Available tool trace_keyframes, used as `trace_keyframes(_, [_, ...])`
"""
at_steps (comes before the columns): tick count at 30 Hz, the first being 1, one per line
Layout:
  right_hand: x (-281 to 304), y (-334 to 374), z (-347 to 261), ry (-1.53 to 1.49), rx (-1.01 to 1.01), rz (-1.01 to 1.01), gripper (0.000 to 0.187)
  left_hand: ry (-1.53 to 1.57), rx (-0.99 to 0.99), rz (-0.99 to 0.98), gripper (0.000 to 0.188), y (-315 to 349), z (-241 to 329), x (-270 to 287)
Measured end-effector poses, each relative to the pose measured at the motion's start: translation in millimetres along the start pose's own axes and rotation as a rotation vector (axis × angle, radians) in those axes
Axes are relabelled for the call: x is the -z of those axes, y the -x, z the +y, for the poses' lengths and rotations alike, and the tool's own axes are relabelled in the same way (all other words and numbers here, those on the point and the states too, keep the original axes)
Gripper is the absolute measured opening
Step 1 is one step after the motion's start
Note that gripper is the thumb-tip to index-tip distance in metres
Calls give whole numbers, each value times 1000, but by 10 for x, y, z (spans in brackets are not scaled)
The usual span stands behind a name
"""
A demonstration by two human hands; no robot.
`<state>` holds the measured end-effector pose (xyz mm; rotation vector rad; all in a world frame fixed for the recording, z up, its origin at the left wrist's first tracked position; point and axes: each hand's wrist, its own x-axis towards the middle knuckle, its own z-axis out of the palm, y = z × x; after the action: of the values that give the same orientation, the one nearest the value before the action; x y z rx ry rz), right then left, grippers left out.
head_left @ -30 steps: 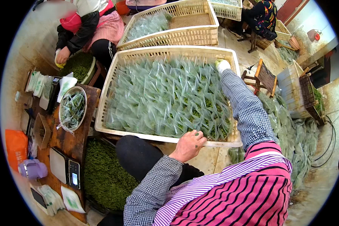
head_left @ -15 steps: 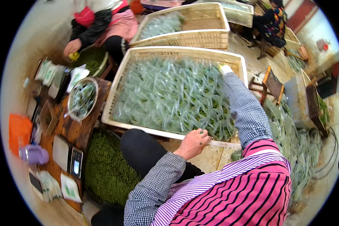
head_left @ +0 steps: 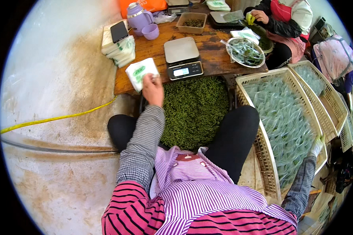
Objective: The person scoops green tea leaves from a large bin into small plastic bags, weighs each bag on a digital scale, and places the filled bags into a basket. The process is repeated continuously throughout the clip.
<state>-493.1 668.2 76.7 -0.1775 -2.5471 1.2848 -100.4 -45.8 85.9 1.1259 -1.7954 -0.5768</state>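
Note:
My left hand [head_left: 153, 91] is at the table's front edge, its fingers bent and pinched at the near corner of a stack of white plastic bags [head_left: 138, 73] with green print. Far to the right, my right hand [head_left: 317, 145], in a pale glove with yellowish fingers, grips the outer rim of a cream plastic crate [head_left: 267, 165]. Packed rows of clear bags [head_left: 280, 117] holding green leaves fill this crate. Between my knees stands a dark tub of small loose green leaves [head_left: 196, 113]. A digital scale [head_left: 181, 50] with a lit display sits beside the bag stack.
On the wooden table [head_left: 213, 58] are a metal bowl [head_left: 245, 52] of filled bags, a brown tray [head_left: 191, 22], a purple jug [head_left: 139, 18], a cup [head_left: 150, 31] and a phone [head_left: 119, 31] on more bags. A co-worker's hands [head_left: 257, 16] work beyond. Another crate [head_left: 321, 100] adjoins mine.
The view has swung left towards the table. My left hand has gone from the crate's near rim to the white bags. My right hand is still at the crate's rim.

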Motion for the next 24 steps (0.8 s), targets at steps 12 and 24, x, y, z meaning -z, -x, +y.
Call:
trace_keyframes(12, [-2341,3190,-3115,-488,351,-904,33,-464,-239,-328,19,-512,-540,311])
trace_keyframes(24, [-3212,4508,-3096,-163,112,-1142,32,263,76,-352,17,1215,-195,762])
